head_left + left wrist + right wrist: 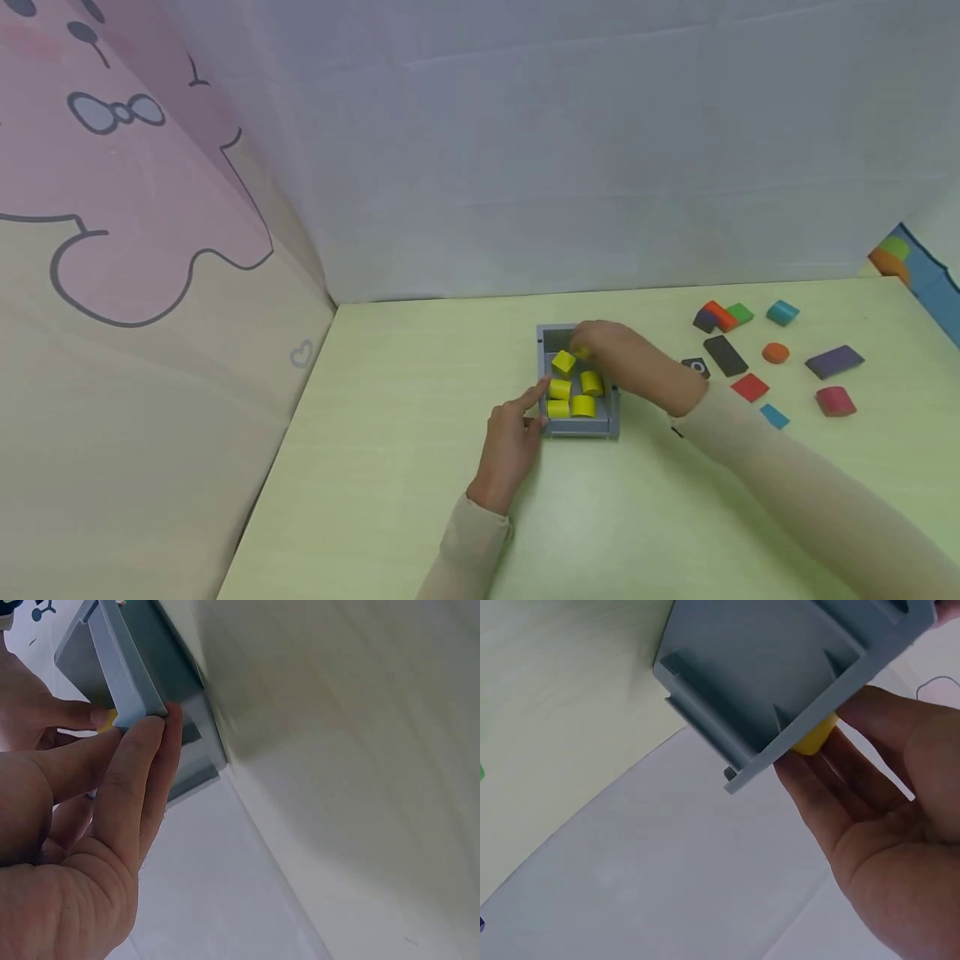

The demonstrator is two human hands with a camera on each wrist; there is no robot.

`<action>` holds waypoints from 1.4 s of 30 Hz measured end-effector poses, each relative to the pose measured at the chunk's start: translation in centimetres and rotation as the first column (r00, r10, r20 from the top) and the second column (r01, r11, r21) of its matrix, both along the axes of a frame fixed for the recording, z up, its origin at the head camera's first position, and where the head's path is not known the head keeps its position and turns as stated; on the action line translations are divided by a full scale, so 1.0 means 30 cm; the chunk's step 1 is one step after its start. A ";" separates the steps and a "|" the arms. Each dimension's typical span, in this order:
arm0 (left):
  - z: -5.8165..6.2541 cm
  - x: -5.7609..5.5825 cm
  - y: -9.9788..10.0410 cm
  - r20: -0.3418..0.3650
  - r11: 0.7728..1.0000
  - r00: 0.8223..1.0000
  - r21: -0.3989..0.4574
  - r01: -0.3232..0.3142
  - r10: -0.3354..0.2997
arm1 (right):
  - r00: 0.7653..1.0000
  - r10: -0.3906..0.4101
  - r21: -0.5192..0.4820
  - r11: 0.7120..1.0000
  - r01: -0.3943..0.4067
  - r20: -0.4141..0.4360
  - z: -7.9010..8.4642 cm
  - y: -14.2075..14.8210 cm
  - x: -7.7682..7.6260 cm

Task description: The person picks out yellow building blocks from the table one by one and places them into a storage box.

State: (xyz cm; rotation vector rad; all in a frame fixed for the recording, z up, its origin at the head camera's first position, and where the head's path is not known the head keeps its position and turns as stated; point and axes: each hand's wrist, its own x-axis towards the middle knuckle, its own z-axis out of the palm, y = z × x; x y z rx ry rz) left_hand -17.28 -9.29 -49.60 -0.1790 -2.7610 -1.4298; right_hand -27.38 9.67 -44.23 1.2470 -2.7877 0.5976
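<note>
A small grey box (577, 430) on the table contains several yellow blocks (582, 406), some with a rounded face. At its left wall, my left hand (510, 442) grips the edge, index finger stretched along the rim and thumb by the near corner. The left wrist view shows those fingertips on the wall's edge. Over the box's far right corner, my right hand (630, 362) pinches another yellow block (816, 737). In the right wrist view the box wall partly covers that block, which is at the fingertips. The far right part of the box is hidden beneath this hand.
Loose coloured blocks lie on the right of the table, among them a purple plank (835, 361), a pink block (836, 401), a black plank (725, 356) and an orange disc (776, 352). A pale curtain (525, 167) hangs behind the table.
</note>
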 end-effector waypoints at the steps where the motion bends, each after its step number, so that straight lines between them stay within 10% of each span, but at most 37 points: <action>1: 0.001 0.000 0.000 0.000 1.000 1.000 -0.002 0.000 0.000 | 1.000 0.004 0.021 1.000 -0.004 -0.004 0.000 -0.003 0.000; 27: 0.012 -0.004 -0.002 -0.015 1.000 1.000 -0.006 0.007 -0.007 | 0.994 0.049 0.135 0.990 -0.035 -0.101 -0.033 -0.027 -0.021; 42: 0.005 0.002 -0.002 0.009 1.000 1.000 -0.004 0.006 -0.006 | 1.000 0.008 0.183 0.983 -0.005 -0.016 -0.040 -0.055 -0.029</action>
